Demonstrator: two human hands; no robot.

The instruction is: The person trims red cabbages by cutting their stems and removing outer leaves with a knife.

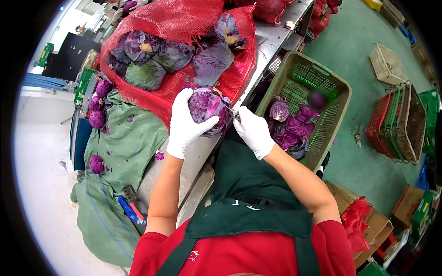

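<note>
A red cabbage (206, 106) rests in my gloved left hand (186, 123), whose thumb and fingers spread around its near and left sides. My right hand (252, 132), also in a white glove, is closed on a small knife (232, 110). The thin blade reaches the cabbage's right side; most of the handle is hidden in the fist. Just beyond lies an open red mesh sack (182, 16) with several dark-leaved red cabbages (172, 56) in it.
Right of the metal table (269, 39) stands a green plastic crate (338, 110) holding purple leaves and cabbage pieces. Trimmed cabbages (97, 118) lie at left on a green cloth (122, 142). Stacked crates (396, 124) and cardboard boxes (407, 204) are on the floor. Another person's hand (117, 14) shows top left.
</note>
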